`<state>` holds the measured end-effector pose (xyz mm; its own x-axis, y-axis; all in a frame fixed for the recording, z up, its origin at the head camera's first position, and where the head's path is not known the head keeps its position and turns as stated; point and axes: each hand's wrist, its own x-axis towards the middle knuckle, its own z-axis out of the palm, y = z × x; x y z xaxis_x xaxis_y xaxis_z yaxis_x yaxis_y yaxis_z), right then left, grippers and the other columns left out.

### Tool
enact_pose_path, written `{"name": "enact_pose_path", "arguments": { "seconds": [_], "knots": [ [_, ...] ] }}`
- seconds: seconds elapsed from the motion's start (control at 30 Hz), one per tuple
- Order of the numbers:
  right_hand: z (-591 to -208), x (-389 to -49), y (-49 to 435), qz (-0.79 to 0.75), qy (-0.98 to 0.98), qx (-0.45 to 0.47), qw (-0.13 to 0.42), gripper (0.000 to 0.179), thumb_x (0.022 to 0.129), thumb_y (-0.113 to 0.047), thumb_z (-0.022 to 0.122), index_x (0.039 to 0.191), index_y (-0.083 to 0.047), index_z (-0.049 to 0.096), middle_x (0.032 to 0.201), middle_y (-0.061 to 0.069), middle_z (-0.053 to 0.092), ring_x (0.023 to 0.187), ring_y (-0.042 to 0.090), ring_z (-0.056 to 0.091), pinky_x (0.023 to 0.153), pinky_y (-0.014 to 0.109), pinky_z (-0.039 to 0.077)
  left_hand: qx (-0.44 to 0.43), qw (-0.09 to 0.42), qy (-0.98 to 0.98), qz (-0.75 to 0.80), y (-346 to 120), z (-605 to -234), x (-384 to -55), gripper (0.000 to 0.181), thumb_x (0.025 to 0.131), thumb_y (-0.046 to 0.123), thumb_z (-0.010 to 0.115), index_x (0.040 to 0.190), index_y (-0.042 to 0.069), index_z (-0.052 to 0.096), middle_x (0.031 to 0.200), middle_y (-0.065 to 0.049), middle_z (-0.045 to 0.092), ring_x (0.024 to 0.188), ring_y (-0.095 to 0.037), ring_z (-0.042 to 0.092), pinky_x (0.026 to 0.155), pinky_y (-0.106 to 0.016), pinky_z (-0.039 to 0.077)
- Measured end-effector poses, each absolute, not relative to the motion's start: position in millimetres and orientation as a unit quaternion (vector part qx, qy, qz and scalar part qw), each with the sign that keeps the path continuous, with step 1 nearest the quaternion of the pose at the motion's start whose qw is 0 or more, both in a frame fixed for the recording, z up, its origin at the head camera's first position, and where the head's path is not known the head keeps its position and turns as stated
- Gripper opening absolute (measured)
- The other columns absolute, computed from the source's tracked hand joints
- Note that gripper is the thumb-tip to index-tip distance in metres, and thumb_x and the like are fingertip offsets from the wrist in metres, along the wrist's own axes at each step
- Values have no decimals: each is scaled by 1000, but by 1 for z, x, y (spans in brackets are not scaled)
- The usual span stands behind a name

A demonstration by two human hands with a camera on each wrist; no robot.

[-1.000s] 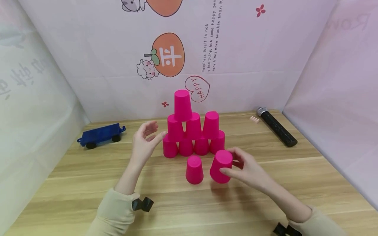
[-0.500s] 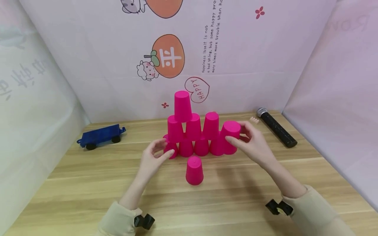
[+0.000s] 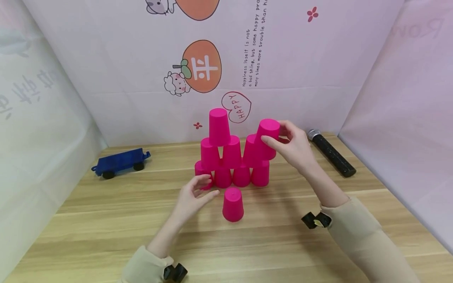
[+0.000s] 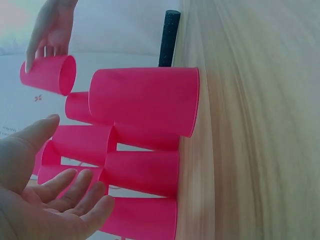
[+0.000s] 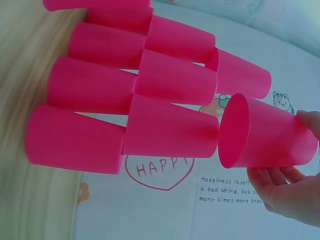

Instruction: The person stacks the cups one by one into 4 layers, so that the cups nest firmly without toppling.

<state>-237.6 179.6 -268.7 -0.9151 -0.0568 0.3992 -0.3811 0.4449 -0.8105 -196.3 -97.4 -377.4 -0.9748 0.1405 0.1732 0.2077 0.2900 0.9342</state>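
Note:
My right hand point(image 3: 295, 147) pinches an upside-down pink cup point(image 3: 267, 137) near its base, raised beside the right end of a stack of pink cups. In the right wrist view the held cup point(image 5: 270, 132) has its open rim close over the right cup point(image 5: 172, 130) of the second row. The stack has a bottom row, a second row of three and one top cup point(image 3: 219, 127) at the left. My left hand point(image 3: 192, 198), fingers spread and holding nothing, hovers between the bottom-left cup point(image 3: 201, 171) and a lone cup point(image 3: 233, 204) in front of the stack.
A blue toy wagon point(image 3: 122, 162) stands at the left on the wooden table point(image 3: 106, 220). A black microphone point(image 3: 332, 153) lies at the back right. White printed cloth point(image 3: 301, 78) hangs behind and along both sides.
My right hand has lifted the cup from in front of the stack, round its right side and up to second-row height. The left hand has come down and right, toward the lone cup.

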Motion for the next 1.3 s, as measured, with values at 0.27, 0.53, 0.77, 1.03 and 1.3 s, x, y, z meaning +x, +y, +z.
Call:
{"name": "enact_pose_path", "arguments": {
  "seconds": [0.27,0.53,0.77,1.03,1.3],
  "knots": [
    [-250,-255,166,532,-821,114,171,48,84,-29,70,123,-7,55,111,11,61,100,16,57,98,38,48,-130,21,-804,-580,-89,-377,-190,56,78,18,76,128,7,53,126,-14,58,118,-31,54,102,-50,44],
    [-241,-269,155,532,-822,116,166,50,84,-30,70,125,-7,54,115,13,60,103,22,58,98,38,48,-144,-10,-796,-588,-78,-378,-185,59,78,21,76,129,8,51,125,-10,58,119,-31,53,100,-50,45],
    [-243,-281,147,530,-825,118,153,50,83,-29,70,125,-6,53,116,15,60,106,27,59,95,41,49,-154,-26,-807,-570,-70,-384,-185,61,76,22,78,129,9,50,125,-11,57,115,-30,55,98,-50,47],
    [-246,-287,138,526,-832,110,133,49,83,-28,70,124,-6,52,113,12,59,103,25,61,83,34,55,-160,-31,-816,-554,-63,-387,-187,61,76,20,78,128,4,50,123,-11,58,112,-28,56,95,-46,50],
    [-250,-288,131,516,-839,108,138,51,84,-28,69,124,-5,50,116,13,59,104,26,61,86,37,55,-157,-22,-817,-554,-59,-388,-188,59,77,18,78,126,4,51,121,-10,58,110,-27,57,95,-44,51]
  ]
}}
